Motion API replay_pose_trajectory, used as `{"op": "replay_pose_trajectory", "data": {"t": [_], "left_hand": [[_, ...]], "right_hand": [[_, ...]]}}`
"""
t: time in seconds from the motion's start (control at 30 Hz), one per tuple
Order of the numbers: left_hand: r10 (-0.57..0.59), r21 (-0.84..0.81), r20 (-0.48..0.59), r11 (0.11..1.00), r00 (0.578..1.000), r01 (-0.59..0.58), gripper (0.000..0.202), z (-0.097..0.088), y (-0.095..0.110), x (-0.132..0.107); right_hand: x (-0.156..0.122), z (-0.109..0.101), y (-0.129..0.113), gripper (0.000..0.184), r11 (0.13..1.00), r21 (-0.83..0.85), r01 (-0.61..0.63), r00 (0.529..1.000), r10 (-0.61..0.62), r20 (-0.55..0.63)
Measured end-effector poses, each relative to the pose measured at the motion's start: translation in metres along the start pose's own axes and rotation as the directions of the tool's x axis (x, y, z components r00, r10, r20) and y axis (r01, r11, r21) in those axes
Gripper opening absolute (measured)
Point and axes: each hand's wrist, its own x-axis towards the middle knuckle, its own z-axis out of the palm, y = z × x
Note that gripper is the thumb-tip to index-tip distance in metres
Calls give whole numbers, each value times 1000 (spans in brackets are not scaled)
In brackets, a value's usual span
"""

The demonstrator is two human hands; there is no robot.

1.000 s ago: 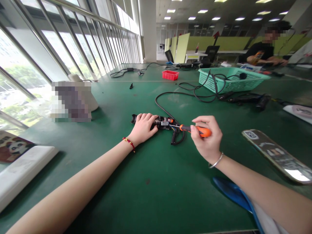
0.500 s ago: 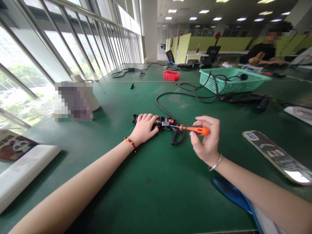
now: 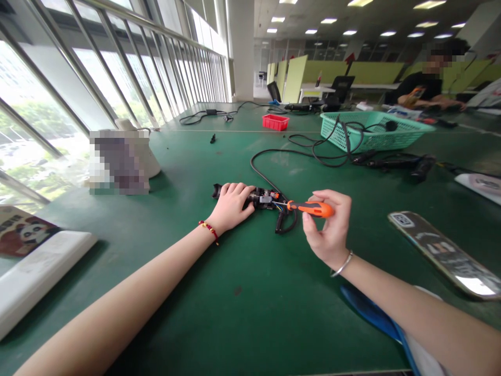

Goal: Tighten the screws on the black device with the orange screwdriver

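Note:
My left hand [image 3: 234, 206] lies over a black corded device [image 3: 258, 198], with its fingers closed around the body and pressing it to the green table [image 3: 235, 324]. At the device's right end the housing is open, showing coloured wires, an orange part and a grey block. My right hand [image 3: 331, 230] grips an orange and black screwdriver [image 3: 315, 209] by its handle, fingers and thumb around the back end. The screwdriver points left, its thin shaft reaching to the open part of the device; whether the tip sits in a screw is too small to tell.
A black cable [image 3: 262, 154] runs from the device toward a teal basket [image 3: 376, 136]. A small red tray [image 3: 275, 122] stands farther back. To the right lies a phone [image 3: 446, 256], and at left a white box-like object [image 3: 47, 277]. A person [image 3: 426, 86] sits at the far right.
My right hand and the screwdriver have shifted slightly left. My left hand and the device stay where they were.

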Motion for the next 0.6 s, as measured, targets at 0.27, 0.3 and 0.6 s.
{"op": "replay_pose_trajectory", "data": {"t": [0.27,0.3,0.6], "left_hand": [[1,1,-4,1000,1000,-1,41,2,0,0],[2,1,-6,1000,1000,-2,41,2,0,0],[-2,-15,-7,1000,1000,1,40,0,-1,-1]], "right_hand": [[7,-9,-2,12,989,-147,-3,993,21,118],[7,-10,-2,12,990,-141,20,991,-1,130],[2,-4,6,37,997,-20,79,996,-78,54]]}}
